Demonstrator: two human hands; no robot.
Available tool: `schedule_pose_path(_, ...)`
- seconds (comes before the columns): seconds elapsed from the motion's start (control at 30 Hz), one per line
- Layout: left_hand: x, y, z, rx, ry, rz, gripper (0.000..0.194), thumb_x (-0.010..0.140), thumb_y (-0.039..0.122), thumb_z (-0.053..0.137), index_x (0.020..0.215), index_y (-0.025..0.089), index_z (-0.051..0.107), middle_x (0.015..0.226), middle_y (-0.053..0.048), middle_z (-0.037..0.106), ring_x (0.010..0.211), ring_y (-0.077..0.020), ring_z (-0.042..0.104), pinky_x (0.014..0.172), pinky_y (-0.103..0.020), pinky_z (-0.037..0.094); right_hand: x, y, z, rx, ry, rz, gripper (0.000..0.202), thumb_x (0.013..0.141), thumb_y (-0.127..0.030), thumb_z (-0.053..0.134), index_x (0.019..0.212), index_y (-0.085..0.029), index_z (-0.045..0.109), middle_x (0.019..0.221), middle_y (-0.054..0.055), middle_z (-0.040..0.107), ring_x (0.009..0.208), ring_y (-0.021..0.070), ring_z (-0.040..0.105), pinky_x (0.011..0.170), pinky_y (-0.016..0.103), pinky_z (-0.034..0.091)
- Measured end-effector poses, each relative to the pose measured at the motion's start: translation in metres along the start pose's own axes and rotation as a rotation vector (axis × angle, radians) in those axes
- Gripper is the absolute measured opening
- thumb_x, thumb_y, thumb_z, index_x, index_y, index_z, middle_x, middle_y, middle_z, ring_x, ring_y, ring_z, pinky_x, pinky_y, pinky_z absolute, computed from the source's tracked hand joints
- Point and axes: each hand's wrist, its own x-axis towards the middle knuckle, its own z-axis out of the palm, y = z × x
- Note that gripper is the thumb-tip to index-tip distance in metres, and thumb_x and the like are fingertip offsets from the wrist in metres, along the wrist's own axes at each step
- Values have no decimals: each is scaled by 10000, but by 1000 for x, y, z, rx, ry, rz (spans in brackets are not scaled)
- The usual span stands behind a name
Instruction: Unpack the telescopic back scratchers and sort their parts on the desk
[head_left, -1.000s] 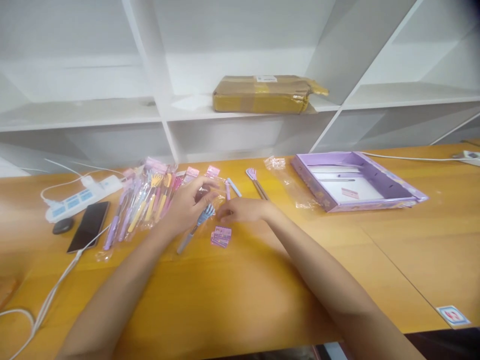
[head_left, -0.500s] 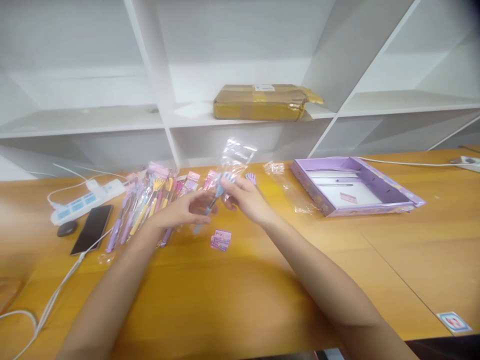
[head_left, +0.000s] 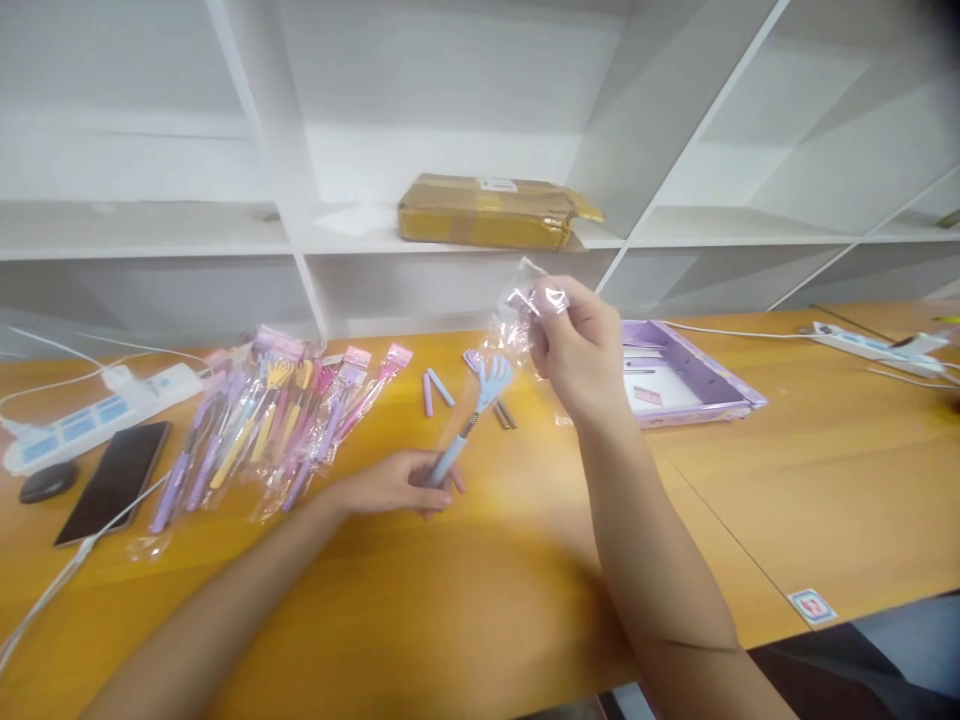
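Left hand (head_left: 429, 484) has its fingers loosely curled round the blue back scratcher (head_left: 452, 455) by its handle, claw toward 1 o'clock. Right hand (head_left: 574, 340) pinches a crumpled clear plastic bag (head_left: 514, 318), 12-ish from there. Floppy film could snag those tines; slack grip might drop it.

Head camera looks forward and down, seemingly near the table (head_left: 810, 480).
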Motion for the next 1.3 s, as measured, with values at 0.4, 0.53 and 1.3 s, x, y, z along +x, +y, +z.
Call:
schedule_pose_path(0.4,8,-14,27,0,-123,-10,483,923,653,726,975,174,691,740,20,565,655,-117,532,681,-275,431,0,-7,-17,52,19,-41,297,1052,-580,575,1054,-293,651,806,-7,560,523,113,474,487,278,373)
schedule_pose_path(0.53,9,-14,33,-93,-25,50,491,987,656,633,906,172,614,668,65,413,585,-95,355,588,-264,283,-2,-10,-24,78,-450,94,321,951,-550,750,1014,-240,701,785,3,618,619,133,562,565,297,489)
schedule_pose_path(1.3,12,-28,50,24,-13,-113,500,1006,678,563,965,183,619,702,56,405,622,-122,353,594,-258,285,56,139,-128,-615,178,351,150,967,-245,597,904,-160,704,700,38,644,654,166,537,684,318,389)
